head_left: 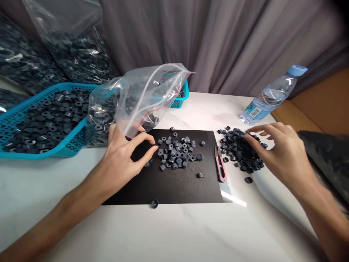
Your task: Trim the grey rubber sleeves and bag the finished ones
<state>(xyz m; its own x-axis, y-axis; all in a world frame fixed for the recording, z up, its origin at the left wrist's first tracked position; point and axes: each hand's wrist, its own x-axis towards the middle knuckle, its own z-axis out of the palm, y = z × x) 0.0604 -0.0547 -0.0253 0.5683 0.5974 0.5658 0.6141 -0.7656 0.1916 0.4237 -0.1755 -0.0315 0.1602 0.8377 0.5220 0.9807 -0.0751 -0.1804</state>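
Note:
My left hand (128, 149) hovers at the left edge of a pile of small grey ring-shaped pieces (177, 151) on a black mat (174, 185). Its thumb and index finger curve towards each other with a small gap, and nothing shows between them. Over a heap of small black caps (240, 149) on the right, my right hand (278, 145) has its thumb and fingers apart. Its fingertips are at the heap's top edge; I see no piece held. A clear zip bag (152, 91) holding grey pieces stands just behind my left hand.
Pink thread snips (220, 165) lie on the mat's right edge. A single cap (154, 203) sits at its front edge. Blue baskets (73, 143) and large filled bags (79, 54) stand at the left. A water bottle (272, 98) is at the back right.

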